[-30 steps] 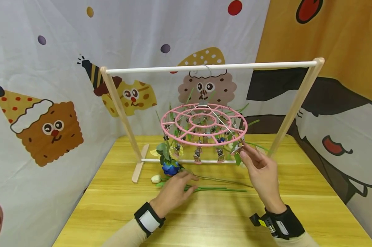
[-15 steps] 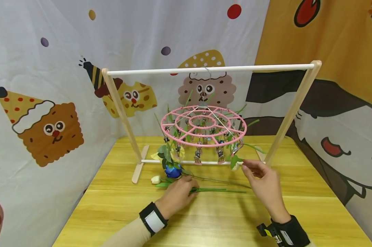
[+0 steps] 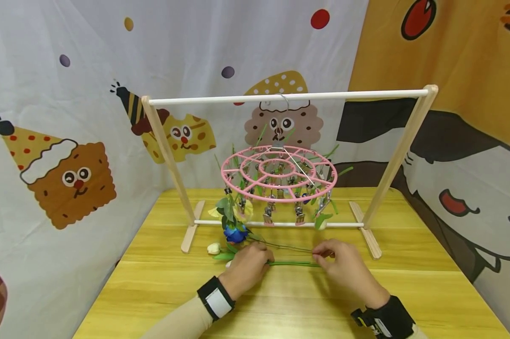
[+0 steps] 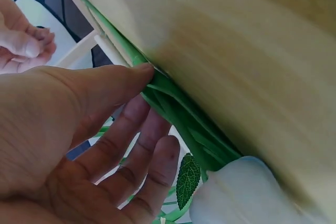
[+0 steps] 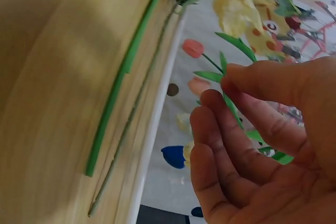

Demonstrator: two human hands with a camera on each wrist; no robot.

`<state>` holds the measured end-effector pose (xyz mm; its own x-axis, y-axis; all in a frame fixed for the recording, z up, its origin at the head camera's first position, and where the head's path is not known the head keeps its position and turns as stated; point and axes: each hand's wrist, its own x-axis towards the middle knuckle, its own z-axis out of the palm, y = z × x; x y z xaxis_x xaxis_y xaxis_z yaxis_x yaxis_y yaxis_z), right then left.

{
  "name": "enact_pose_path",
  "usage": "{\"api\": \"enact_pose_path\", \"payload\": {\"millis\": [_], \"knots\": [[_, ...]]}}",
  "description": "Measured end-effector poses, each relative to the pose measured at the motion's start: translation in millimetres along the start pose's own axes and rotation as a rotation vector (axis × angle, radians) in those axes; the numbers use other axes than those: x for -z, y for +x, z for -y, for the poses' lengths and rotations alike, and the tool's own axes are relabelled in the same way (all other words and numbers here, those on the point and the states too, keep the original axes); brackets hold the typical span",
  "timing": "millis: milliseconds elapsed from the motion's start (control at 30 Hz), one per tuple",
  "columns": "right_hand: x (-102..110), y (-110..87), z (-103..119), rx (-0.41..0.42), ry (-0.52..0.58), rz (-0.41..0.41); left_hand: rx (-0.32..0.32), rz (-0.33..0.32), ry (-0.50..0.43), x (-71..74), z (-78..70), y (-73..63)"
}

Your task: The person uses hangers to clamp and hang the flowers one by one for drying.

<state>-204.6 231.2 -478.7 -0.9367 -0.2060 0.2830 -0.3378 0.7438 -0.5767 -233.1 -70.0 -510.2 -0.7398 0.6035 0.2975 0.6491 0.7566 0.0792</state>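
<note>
My left hand (image 3: 248,264) is low over the table. In the left wrist view its thumb and fingers pinch green stems (image 4: 170,106) just behind a white tulip (image 4: 236,195). Another white tulip (image 3: 214,248) lies to its left. Behind this hand is a blue rose (image 3: 236,233), its thin brownish stem (image 5: 128,114) running right along the table. My right hand (image 3: 344,266) hovers by the stem ends; in the right wrist view its fingers are loosely bent, thumb near the forefinger, with nothing between them.
A pink round clip hanger (image 3: 279,201) with metal clips hangs from the white bar (image 3: 221,99) of a wooden stand. Upside-down flowers hang from it, including a pale tulip (image 3: 320,223) and a yellow flower (image 3: 247,211). Patterned cloth (image 3: 76,127) encloses the wooden table (image 3: 276,306).
My right hand has left a clip at the hanger's right edge and come down to the stem ends. My left fingers have closed on the green stems. The hanger has turned slightly.
</note>
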Motion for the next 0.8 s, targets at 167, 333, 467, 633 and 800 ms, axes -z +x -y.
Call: {"api": "enact_pose_path", "payload": {"millis": [167, 333, 467, 633, 800], "knots": [[-10, 0.3, -1, 0.024, -0.059, 0.055, -0.026, -0.049, 0.019, -2.3, 0.5, -0.3], [-19, 0.0, -20, 0.121, 0.005, 0.000, -0.037, -0.094, -0.002, 3.1, -0.7, -3.1], [-16, -4.1, -23, 0.100, 0.045, -0.050, -0.041, -0.114, -0.021, 11.8, -1.9, -5.7], [1, -12.4, 1, -0.048, 0.087, -0.153, -0.013, -0.152, -0.096, 25.4, -4.3, -9.7], [9, -16.8, 12, -0.090, 0.277, -0.300, 0.027, -0.228, -0.201, 38.1, -6.3, -14.6]]}}
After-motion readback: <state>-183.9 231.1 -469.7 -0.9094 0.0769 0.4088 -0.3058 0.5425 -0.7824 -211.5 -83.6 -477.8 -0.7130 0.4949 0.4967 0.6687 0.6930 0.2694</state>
